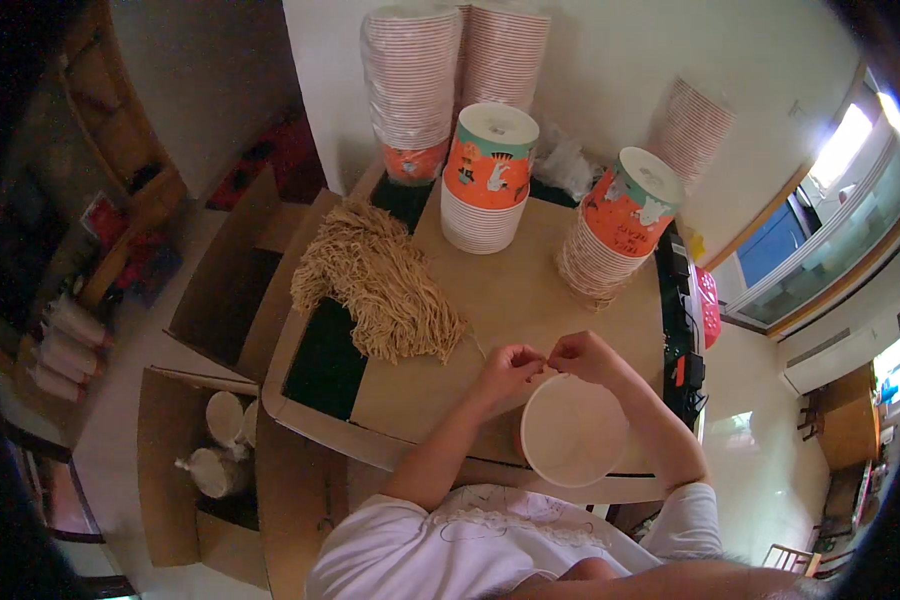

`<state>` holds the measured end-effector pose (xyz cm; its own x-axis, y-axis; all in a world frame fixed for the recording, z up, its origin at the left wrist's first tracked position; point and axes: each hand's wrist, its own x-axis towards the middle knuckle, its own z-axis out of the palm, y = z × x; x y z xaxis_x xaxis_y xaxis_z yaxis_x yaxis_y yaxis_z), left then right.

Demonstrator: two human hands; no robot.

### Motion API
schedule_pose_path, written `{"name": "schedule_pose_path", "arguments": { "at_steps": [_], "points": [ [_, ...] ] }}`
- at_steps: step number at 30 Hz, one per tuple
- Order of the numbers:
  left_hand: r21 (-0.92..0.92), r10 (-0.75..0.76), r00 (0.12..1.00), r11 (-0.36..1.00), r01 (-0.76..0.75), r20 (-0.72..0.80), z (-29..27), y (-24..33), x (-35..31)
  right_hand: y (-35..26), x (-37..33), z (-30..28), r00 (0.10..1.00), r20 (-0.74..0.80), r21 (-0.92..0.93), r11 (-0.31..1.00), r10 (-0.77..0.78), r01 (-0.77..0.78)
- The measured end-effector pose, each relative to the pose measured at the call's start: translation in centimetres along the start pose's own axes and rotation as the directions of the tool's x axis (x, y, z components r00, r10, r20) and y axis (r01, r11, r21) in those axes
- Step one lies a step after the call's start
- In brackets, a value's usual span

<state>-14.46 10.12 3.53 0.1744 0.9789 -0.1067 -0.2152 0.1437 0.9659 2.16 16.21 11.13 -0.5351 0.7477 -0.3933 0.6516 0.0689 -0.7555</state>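
A large paper tub (575, 432), pale inside and with its mouth toward me, rests at the table's near edge, against my front. Just beyond its rim my left hand (511, 374) is closed in a pinch. A thin pale cord shows beside that hand, on the side of the heaped tan cords (380, 285). My right hand (587, 358) is also pinched, above the tub's far rim, its fingertips almost meeting the left ones. What lies between the fingertips is too small to make out.
Upside-down nested orange-and-green tubs stand in a middle stack (487, 180) and a right stack (620, 220). Wrapped stacks (410, 90) line the wall. An open cardboard box (175, 470) with white tubs sits left on the floor. A power strip (685, 340) runs along the right edge.
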Motion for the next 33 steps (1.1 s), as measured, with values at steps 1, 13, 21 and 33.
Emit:
{"name": "schedule_pose_path", "arguments": {
  "at_steps": [1, 13, 21, 33],
  "points": [
    [0.019, -0.036, 0.999, 0.999, 0.036, -0.010, 0.0, 0.3, 0.0, 0.3, 0.0, 0.0, 1.000, -0.008, 0.008, 1.000, -0.019, 0.019],
    [0.063, -0.028, 0.999, 0.998, 0.031, -0.037, -0.7, 0.7, -0.6, -1.1, 0.2, 0.4, 0.984, -0.028, -0.072, 0.982, -0.178, 0.175],
    [-0.132, -0.123, 0.990, 0.985, 0.113, -0.065, -1.8, -0.1, -0.3, -0.3, 0.5, 0.5, 0.988, -0.101, -0.111, 0.988, -0.114, 0.103],
    [-0.004, -0.039, 0.997, 0.999, 0.039, -0.068, -1.4, -1.0, 0.0, -0.6, 0.2, 0.9, 0.972, -0.139, -0.100, 0.979, -0.188, 0.176]
  ]
}}
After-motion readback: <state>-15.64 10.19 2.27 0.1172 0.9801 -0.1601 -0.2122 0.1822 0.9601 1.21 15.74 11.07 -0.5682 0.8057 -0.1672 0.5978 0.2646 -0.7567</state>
